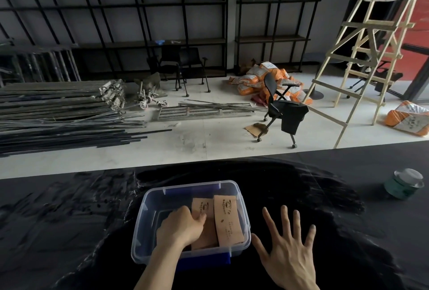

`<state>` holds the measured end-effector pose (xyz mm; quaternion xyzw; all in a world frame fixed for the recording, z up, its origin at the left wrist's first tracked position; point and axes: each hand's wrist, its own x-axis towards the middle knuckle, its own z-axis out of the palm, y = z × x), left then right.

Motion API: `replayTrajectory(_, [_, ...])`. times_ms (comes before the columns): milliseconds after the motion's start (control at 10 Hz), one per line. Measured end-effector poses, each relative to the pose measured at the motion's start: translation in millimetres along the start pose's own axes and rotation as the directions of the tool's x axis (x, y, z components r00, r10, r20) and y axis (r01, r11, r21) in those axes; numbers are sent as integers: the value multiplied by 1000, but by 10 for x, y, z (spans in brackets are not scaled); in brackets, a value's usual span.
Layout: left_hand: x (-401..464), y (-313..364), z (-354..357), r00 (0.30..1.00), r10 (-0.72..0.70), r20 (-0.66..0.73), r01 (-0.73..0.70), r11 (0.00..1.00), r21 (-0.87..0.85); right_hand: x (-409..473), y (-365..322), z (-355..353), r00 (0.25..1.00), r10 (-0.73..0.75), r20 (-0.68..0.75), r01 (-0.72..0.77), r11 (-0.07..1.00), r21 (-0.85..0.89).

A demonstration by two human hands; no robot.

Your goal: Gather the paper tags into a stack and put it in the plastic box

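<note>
A clear plastic box [148, 199] with blue latches sits on the black table in front of me. Inside lie brown paper tags in two piles: a left pile [203, 208] and a right pile [228, 220] leaning against the box's right side. My left hand [180, 225] reaches into the box, fingers closed on the left pile of tags. My right hand [287, 250] hovers flat just right of the box with its fingers spread, holding nothing.
A green-tinted roll of tape [404, 184] stands at the table's far right. Beyond the table's far edge the floor holds metal rods, office chairs [282, 108], orange sacks and a wooden ladder [366, 41].
</note>
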<state>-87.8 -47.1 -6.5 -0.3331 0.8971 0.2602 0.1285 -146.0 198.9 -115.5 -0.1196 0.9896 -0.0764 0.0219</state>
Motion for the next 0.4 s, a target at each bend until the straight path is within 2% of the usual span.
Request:
replayTrajectory(200, [-220, -169, -370, 942, 108, -317, -87, 993, 80, 25, -60, -291, 990, 15, 140, -16, 1000, 3])
replayTrajectory(300, [-241, -303, -588, 895, 178, -410, -73, 963, 258, 157, -162, -756, 993, 42, 111, -55, 992, 111])
replayTrajectory(400, [-245, -374, -833, 898, 217, -383, -61, 923, 381, 334, -342, -1206, 999, -31, 38, 26, 994, 102])
